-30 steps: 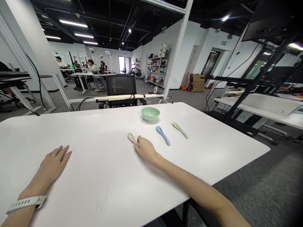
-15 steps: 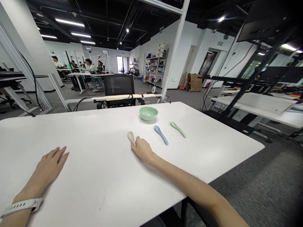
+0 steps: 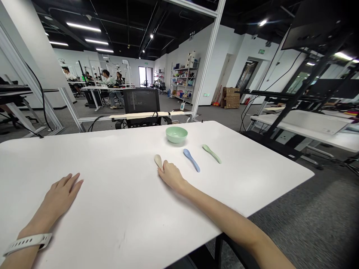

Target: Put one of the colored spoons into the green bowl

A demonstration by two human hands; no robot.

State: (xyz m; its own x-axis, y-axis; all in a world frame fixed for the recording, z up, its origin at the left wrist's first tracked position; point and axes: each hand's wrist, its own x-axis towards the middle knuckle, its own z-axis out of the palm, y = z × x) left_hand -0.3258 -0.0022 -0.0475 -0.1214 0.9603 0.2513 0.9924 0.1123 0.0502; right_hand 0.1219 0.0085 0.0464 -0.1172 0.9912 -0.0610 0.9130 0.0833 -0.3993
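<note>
A white table (image 3: 126, 209) is filling most of the view, bare and matte, with a faint scuff near its front edge. A pale green bowl (image 3: 176, 134) is sitting toward its far side. Nearer than the bowl, three spoons are lying in a row: a cream spoon (image 3: 158, 161) nearer and to the left of the bowl, a blue spoon (image 3: 192, 160) just nearer than it, and a green spoon (image 3: 212, 154) nearer and to its right.

The right hand (image 3: 171, 175) is curling its fingers over the cream spoon's handle and pinching it. The left hand (image 3: 61, 192) is lying flat on the table well left of the bowl, fingers loosely spread, holding nothing, with a white wristband (image 3: 26, 242) on the wrist.

Beyond the bowl a black mesh chair (image 3: 141, 104) is standing at the table's far edge. Farther back, grey carpet is running to shelves (image 3: 183, 82), a cardboard box (image 3: 231, 98) and people (image 3: 109, 80) sitting at desks.

The cream spoon's handle is hiding under the fingers. Both forearms are running out of view at the bottom edge.
</note>
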